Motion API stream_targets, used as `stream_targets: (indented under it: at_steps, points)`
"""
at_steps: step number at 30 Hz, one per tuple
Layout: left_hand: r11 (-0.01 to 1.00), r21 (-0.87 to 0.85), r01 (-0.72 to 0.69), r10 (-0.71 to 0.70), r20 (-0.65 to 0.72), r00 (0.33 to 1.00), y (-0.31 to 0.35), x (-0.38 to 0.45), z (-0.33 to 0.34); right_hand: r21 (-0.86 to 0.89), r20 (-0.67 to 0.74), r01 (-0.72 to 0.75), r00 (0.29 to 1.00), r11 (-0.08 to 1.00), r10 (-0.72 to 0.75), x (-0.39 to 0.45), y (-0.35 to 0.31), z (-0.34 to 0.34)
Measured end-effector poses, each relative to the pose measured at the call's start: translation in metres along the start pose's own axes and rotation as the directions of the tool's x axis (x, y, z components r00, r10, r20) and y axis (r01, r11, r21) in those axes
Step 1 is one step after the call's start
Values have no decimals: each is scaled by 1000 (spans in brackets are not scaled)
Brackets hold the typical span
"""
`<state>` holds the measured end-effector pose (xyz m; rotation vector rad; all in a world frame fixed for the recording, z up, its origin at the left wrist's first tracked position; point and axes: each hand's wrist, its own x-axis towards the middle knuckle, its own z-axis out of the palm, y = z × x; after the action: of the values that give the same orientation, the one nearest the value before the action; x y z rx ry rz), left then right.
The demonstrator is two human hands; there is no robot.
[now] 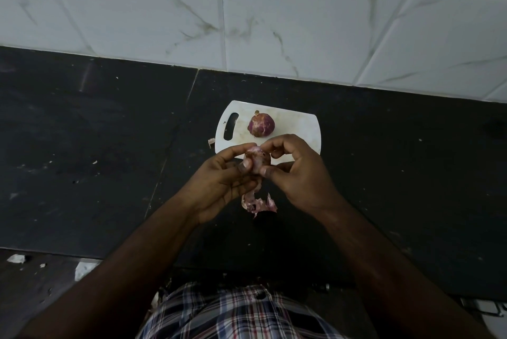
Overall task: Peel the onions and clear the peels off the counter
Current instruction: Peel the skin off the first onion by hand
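Note:
Both of my hands hold a small red onion (257, 159) above the dark counter (109, 133), just in front of a white cutting board (296, 125). My left hand (222, 182) cradles it from the left with the thumb on its skin. My right hand (299, 174) pinches it from the right. A strip of pink peel (258, 203) hangs down from the onion below my hands. A second red onion (261, 125), still in its skin, sits on the board behind my hands.
A small scrap of peel (211, 142) lies on the counter at the board's left edge. White marble-look wall tiles (274, 23) rise behind the counter. The counter's front edge runs near my checked shirt (233, 311).

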<state>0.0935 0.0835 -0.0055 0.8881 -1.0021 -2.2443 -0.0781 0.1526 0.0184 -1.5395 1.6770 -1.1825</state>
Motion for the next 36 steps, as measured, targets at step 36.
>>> stream_targets:
  at_steps: [36]
  points:
    - [979,150,-139,144,-23,989,2,-6,16,-19,4,25,1000,1000,-25,-8,-17,-6]
